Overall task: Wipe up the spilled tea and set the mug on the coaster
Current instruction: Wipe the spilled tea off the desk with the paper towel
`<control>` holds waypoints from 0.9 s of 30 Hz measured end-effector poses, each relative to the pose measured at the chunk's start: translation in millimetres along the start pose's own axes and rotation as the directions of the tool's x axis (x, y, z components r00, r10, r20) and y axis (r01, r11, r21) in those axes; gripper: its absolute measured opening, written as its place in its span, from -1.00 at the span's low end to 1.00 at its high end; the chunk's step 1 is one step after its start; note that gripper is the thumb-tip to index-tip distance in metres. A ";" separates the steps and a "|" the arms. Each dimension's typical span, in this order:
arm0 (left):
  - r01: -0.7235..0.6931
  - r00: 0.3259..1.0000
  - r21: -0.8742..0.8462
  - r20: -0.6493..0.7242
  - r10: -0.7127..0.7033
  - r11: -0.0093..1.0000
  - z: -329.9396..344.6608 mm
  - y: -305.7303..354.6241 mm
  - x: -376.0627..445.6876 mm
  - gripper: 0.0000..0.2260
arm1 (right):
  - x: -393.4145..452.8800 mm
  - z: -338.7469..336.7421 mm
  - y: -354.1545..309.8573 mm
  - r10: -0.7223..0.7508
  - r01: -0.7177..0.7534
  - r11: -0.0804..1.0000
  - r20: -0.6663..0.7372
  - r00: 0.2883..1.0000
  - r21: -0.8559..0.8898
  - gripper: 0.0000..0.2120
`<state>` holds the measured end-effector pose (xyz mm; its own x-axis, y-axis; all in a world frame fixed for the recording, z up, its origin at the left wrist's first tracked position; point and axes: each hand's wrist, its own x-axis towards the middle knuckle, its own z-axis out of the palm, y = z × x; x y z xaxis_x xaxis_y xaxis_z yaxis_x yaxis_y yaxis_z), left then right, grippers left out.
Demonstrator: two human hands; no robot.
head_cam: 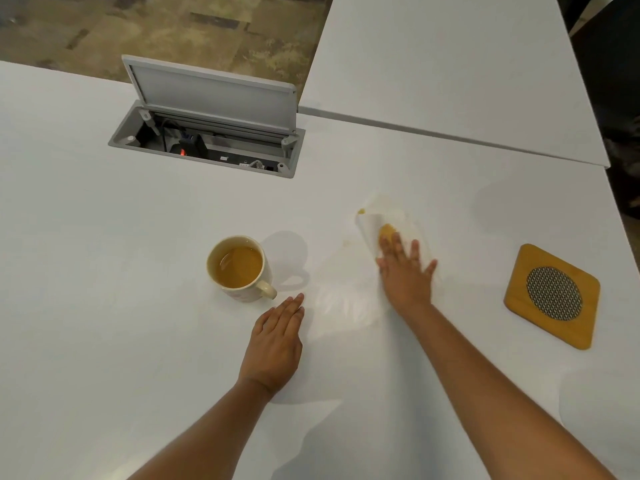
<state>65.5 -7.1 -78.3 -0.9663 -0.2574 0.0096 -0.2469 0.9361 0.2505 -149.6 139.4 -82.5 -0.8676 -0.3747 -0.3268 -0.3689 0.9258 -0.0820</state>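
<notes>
A cream mug (pixel 242 268) holding amber tea stands on the white table, its handle pointing to the lower right. My left hand (pixel 277 341) lies flat on the table just below and to the right of the mug, apart from it, holding nothing. My right hand (pixel 405 268) presses flat, fingers spread, on a white paper towel (pixel 372 225) that has soaked up a yellow stain. A small drop of tea (pixel 361 212) shows at the towel's far left corner, and a faint smear (pixel 346 242) lies left of the towel. The wooden coaster (pixel 552 296) with a round mesh centre sits at the right, bare.
An open grey cable box (pixel 207 133) with its lid raised is set into the table behind the mug. A seam joins a second white table (pixel 450 81) at the back right. The table's right edge runs just past the coaster.
</notes>
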 end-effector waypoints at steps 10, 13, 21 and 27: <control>0.022 0.998 -0.021 0.063 -0.020 1.000 -1.8 -0.5 0.8 -0.59 | -61.5 11.6 44.7 0.265 -0.263 0.964 -0.075 0.961 0.043 -0.48; 0.038 0.996 -0.025 0.081 -0.036 0.999 -1.7 0.1 -0.2 -0.61 | -94.4 21.8 2.3 0.160 -0.148 0.983 -0.108 0.981 0.111 -0.48; 0.071 0.990 -0.053 0.125 -0.064 0.996 -4.2 1.7 -0.9 -0.61 | -130.8 -7.1 -4.6 0.066 -0.030 0.738 -0.028 0.997 0.674 -0.58; 0.072 0.986 -0.062 0.158 -0.061 0.995 -4.9 2.0 -1.0 -0.50 | -148.8 -14.8 48.1 0.367 -0.253 0.669 -0.014 0.930 0.698 -0.68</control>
<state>66.2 -6.2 -73.1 -0.9488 -0.2733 -0.1587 -0.3107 0.8984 0.3105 -43.2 239.0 -23.9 -0.9470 -0.0097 -0.3210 0.2057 0.7492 -0.6296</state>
